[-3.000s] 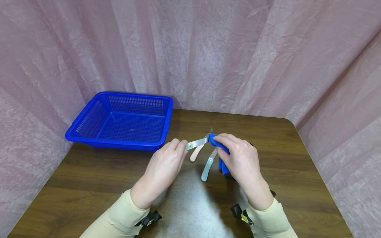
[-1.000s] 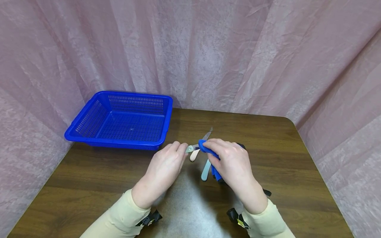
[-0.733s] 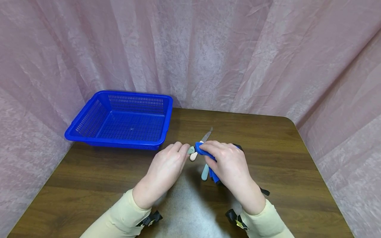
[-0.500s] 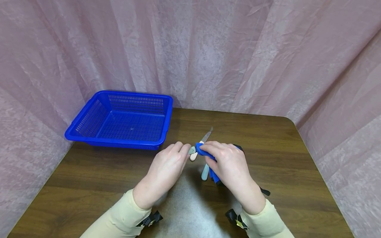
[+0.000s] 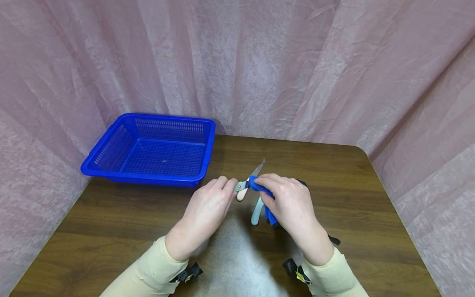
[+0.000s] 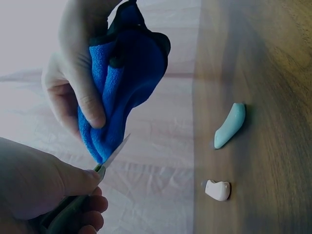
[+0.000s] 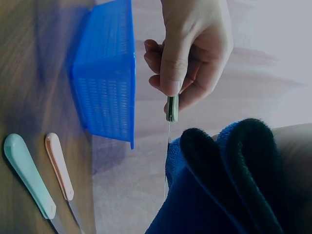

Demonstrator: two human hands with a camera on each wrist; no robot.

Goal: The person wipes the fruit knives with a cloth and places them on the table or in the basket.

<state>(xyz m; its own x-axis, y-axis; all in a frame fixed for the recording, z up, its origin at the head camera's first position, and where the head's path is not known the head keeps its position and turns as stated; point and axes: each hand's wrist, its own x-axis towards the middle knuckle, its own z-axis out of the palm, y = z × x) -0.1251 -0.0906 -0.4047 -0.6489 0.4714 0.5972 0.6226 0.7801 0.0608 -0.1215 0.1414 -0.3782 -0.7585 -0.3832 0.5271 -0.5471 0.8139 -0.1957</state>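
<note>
My left hand (image 5: 205, 208) grips a folding knife (image 5: 239, 187) by its pale green handle, its blade out and pointing right. With thumb and fingers, my right hand (image 5: 291, 202) pinches a folded blue cloth (image 5: 255, 184) against the blade, near the handle. Dark-edged folds of the cloth hang below that hand. In the left wrist view the blade tip (image 6: 123, 144) shows beside the cloth. On the table, beneath the hands, lie a pale pink knife (image 5: 243, 194) and a mint knife (image 5: 257, 212). The mint knife's blade is hidden in the head view.
A blue plastic basket (image 5: 148, 179) stands at the back left of the wooden table (image 5: 315, 161). Pink curtains (image 5: 237, 74) hang behind the table and at both sides.
My right hand slid the cloth left along the blade from near its tip to the handle, then moved it slightly back to the right. My left hand has stayed almost still.
</note>
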